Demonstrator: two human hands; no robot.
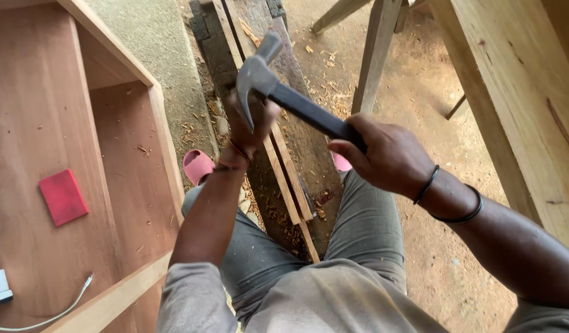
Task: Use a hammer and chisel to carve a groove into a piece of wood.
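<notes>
My right hand (386, 154) grips the dark handle of a claw hammer (278, 86), whose grey steel head is raised at the frame's upper middle. My left hand (250, 126) sits just below the hammer head, closed around the top of a thin wooden strip (287, 179) that runs down between my knees. What the fingers pinch is hidden behind the hammer head. The strip rests against a dark weathered plank (296, 142) on the ground. I wear grey trousers and pink sandals (198, 165).
A brown wooden cabinet (44, 123) stands at left with a red card (62, 197), a white cable (56, 314) and a white device on it. A pale timber bench (512, 92) and its legs are at right. Wood shavings litter the dirt floor.
</notes>
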